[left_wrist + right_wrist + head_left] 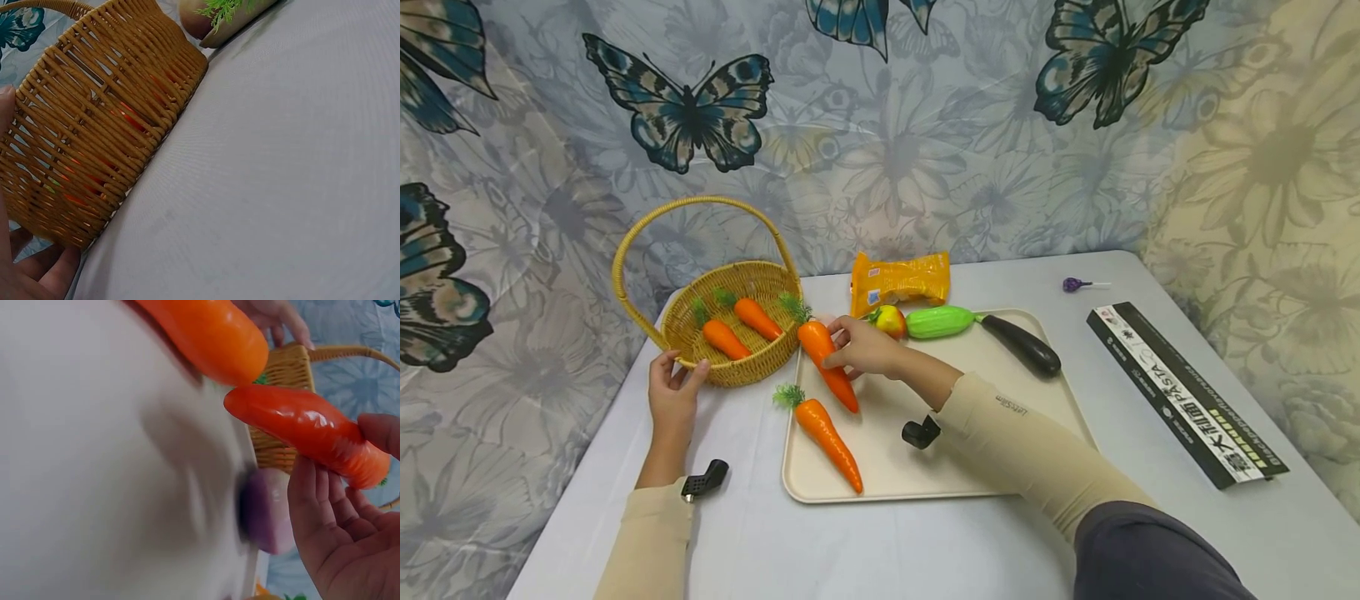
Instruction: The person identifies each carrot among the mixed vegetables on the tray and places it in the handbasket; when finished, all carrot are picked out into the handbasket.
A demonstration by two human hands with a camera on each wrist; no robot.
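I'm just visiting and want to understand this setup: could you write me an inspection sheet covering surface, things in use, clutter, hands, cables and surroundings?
Surface: white table; beige tray lies on it.
Things in use: wicker basket holds two carrots; held carrot is above the tray; loose carrot lies on the tray, leaves over its left rim.
Clutter: green vegetable, eggplant and red-yellow fruit toward the tray's far side; orange packet behind; pasta box and purple lollipop to the right.
Hands: left hand holds the basket's side; right hand pinches the held carrot.
Cables: nothing seen.
Surroundings: butterfly-patterned cloth.
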